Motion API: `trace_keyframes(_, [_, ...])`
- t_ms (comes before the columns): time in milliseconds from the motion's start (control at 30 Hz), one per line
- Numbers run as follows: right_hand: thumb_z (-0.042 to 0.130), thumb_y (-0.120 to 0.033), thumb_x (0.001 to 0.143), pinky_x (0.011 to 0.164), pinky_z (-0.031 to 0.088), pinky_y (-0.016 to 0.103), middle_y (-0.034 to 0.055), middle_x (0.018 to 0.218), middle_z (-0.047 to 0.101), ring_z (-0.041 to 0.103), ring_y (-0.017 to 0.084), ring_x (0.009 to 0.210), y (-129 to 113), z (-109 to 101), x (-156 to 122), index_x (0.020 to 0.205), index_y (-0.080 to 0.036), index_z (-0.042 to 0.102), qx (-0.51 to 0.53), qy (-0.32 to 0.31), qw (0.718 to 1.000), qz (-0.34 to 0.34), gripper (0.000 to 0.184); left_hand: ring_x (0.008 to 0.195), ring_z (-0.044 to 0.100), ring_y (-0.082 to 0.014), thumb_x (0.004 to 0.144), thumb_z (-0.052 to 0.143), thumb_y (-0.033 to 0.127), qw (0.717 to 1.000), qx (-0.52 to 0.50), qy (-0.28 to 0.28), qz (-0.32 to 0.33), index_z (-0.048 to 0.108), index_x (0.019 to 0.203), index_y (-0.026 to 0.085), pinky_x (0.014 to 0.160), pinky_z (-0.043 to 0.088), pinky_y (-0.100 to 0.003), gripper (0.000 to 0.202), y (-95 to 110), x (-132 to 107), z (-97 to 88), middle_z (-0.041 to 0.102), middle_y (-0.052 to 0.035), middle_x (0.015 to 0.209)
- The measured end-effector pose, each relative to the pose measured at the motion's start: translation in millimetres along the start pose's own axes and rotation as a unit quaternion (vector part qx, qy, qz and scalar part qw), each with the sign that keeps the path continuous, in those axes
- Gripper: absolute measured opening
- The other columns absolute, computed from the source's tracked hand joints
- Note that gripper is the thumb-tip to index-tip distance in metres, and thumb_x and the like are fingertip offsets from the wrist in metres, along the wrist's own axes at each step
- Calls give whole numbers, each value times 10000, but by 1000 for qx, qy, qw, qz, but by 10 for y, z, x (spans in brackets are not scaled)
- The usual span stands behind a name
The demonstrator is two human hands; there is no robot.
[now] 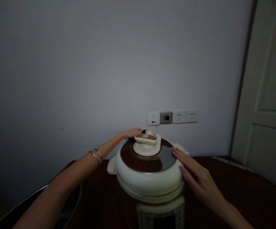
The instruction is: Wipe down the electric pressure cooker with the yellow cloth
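A cream electric pressure cooker (pixel 149 181) stands on a dark wooden table (pixel 235 184), its lid closed, with a dark shiny top and a cream handle (pixel 146 140) in the middle. My left hand (pixel 133 132) reaches over the far side of the lid, fingers near a small valve behind the handle; what the fingertips do is hidden. Two bracelets circle that wrist. My right hand (pixel 195 173) lies flat on the lid's right edge with fingers stretched out, holding nothing.
A grey wall rises behind with a row of wall sockets (pixel 172 117) just above the cooker. A white door (pixel 266 95) stands at the right. A dark round metal pan (pixel 68 200) sits at the lower left on the table.
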State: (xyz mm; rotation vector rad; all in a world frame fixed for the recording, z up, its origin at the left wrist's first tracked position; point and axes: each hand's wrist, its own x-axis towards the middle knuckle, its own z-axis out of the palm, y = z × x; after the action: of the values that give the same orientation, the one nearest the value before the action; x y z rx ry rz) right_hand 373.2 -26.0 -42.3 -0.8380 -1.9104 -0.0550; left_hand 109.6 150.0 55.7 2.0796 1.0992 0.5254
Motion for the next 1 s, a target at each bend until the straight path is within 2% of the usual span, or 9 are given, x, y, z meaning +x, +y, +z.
trace_keyframes(100, [459, -261, 909, 1082, 354, 445, 65, 1382, 483, 427, 219, 1292, -3, -1, 4, 1328, -228, 504, 1, -1, 1000, -2, 422, 720, 568, -174, 821, 494, 395, 999, -25, -8, -26, 637, 911, 94, 696, 445, -311, 345, -63, 33, -12, 683, -104, 850])
trace_keyframes(200, [458, -256, 910, 1087, 351, 431, 62, 1391, 474, 414, 209, 1302, -10, -5, 6, 1340, -220, 489, 0, -3, 1000, -6, 433, 714, 568, -166, 833, 476, 410, 999, -34, -7, -24, 624, 931, 88, 697, 447, -302, 368, -91, -31, -8, 683, -117, 875])
trace_keyframes(333, [446, -247, 916, 1090, 344, 440, 69, 1400, 463, 399, 205, 1313, -2, 3, -2, 1353, -209, 470, -6, -5, 1000, -13, 439, 862, 595, -188, 868, 420, 428, 999, -6, -31, 22, 591, 1053, 101, 811, 444, -321, 413, -31, -141, -10, 670, -122, 1043])
trace_keyframes(533, [439, -238, 921, 1083, 359, 444, 67, 1406, 456, 398, 203, 1314, 24, 24, -16, 1363, -212, 453, -17, -1, 1000, -26, 443, 1064, 552, -218, 875, 425, 364, 989, 93, -44, 109, 586, 1067, 132, 960, 370, -342, 341, 54, -312, -49, 627, -108, 1183])
trace_keyframes(633, [446, -236, 917, 1081, 365, 440, 65, 1400, 464, 404, 203, 1310, 24, 26, -17, 1361, -213, 455, -22, 5, 999, -32, 445, 1060, 551, -208, 898, 363, 345, 980, 146, -7, 134, 583, 1069, 149, 957, 378, -337, 340, 67, -495, -18, 630, -98, 1173])
trace_keyframes(800, [449, -230, 912, 1076, 376, 433, 61, 1390, 477, 418, 203, 1300, 23, 38, -17, 1355, -217, 463, -23, 17, 999, -37, 443, 998, 559, -225, 907, 315, 331, 961, 240, 110, 82, 569, 1036, 152, 916, 406, -365, 336, 104, -885, 93, 649, -113, 1042])
trace_keyframes(1000, [454, -228, 910, 1081, 370, 425, 61, 1392, 476, 423, 201, 1297, 33, 61, -22, 1347, -214, 471, -21, 26, 999, -35, 438, 943, 553, -231, 887, 309, 262, 929, 317, 189, 30, 524, 984, 149, 881, 431, -398, 262, 257, -1242, 322, 608, -129, 992])
